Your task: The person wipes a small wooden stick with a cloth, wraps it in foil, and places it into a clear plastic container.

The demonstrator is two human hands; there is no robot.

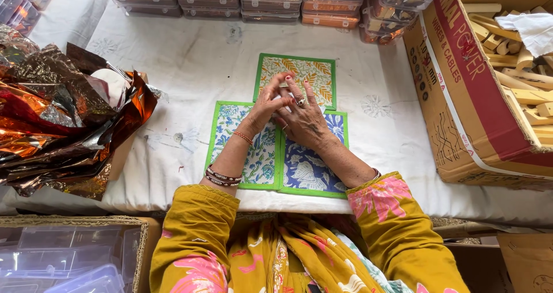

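My left hand [266, 104] and my right hand [305, 120] meet above three green-bordered patterned cloth mats on the white cloth. The fingertips of both hands pinch a small white object [283, 89]; most of it is hidden by the fingers. One mat with a yellow leaf print [315, 69] lies farther away. A blue-and-white floral mat [226, 126] lies at the near left, and a darker blue floral mat [305, 175] at the near right. My right hand wears rings, my left wrist bangles.
Crumpled orange and silver foil [63, 120] lies at the left. An open cardboard box [461, 103] holding wooden pieces [518, 68] stands at the right. Stacked clear plastic boxes [271, 2] line the far edge. A box of clear plastic containers [63, 258] sits at the near left.
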